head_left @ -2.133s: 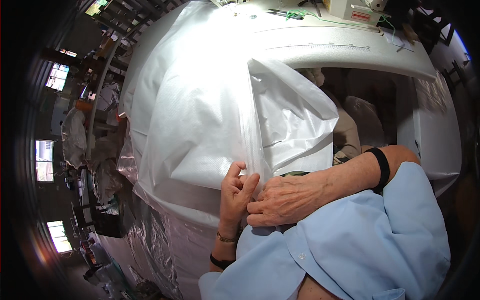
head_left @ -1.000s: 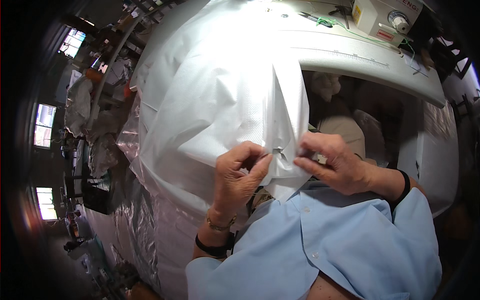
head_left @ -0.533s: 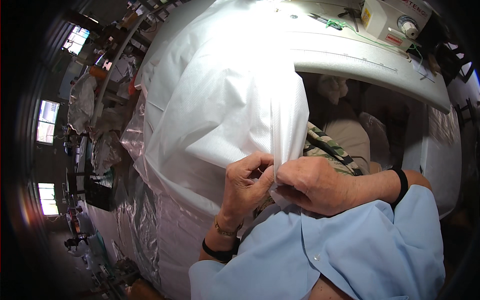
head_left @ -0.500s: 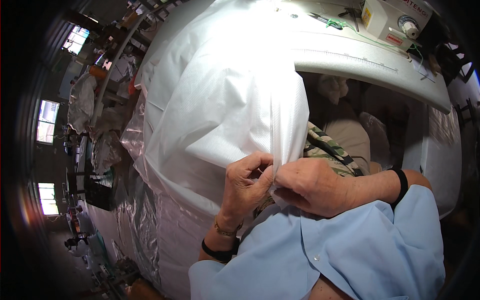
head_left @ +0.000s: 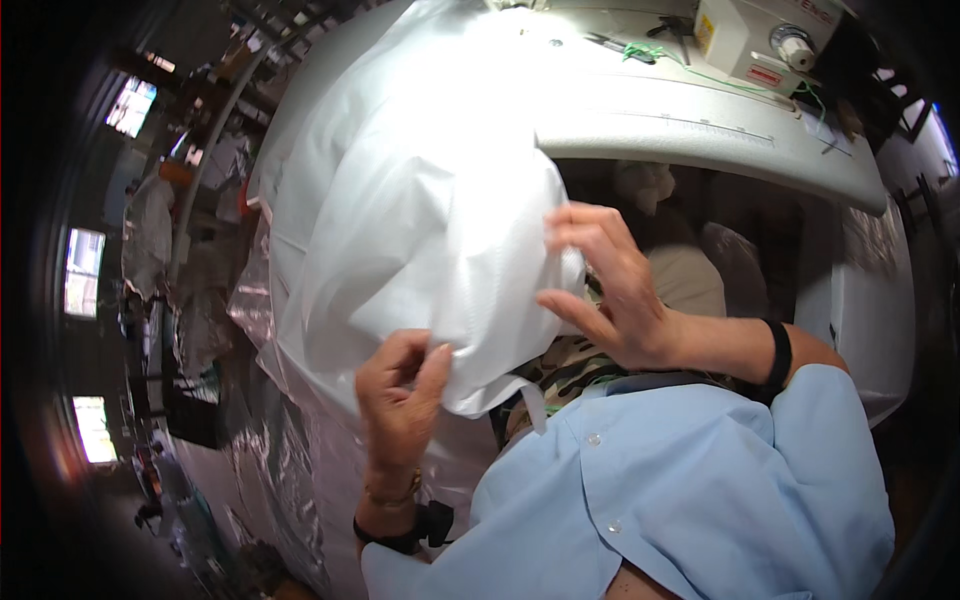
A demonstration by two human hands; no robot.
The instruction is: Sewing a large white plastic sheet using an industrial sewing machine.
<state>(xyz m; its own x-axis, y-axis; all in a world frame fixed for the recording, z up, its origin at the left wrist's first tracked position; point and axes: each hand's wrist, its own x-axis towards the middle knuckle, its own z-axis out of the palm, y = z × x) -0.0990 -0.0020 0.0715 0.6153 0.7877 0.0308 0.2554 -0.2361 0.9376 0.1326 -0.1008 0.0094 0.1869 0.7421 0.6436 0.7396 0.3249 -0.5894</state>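
Observation:
A large sheet of white, finely textured fabric [head_left: 385,230] hangs over the near edge of the table and spreads down across my lap. My left hand [head_left: 402,395] has thumb and fingers pinched on it near its lower edge, where a narrow strip or tape [head_left: 533,405] sticks out. At the fabric's right edge, my right hand [head_left: 620,290] is raised with fingers and thumb apart, slightly blurred; its fingertips are at or very close to the cloth, and I cannot tell whether they touch.
A white sewing machine head [head_left: 750,45] stands at the far right of the pale table [head_left: 650,145], which has a ruler scale along it. Green thread [head_left: 645,52] and dark small tools lie beside it. Clear plastic sheeting [head_left: 265,430] covers things at the left.
My hands, earlier together at the fabric's seam, have separated. The left moved left with the cloth; the right let go, opened and moved up along the fabric's edge.

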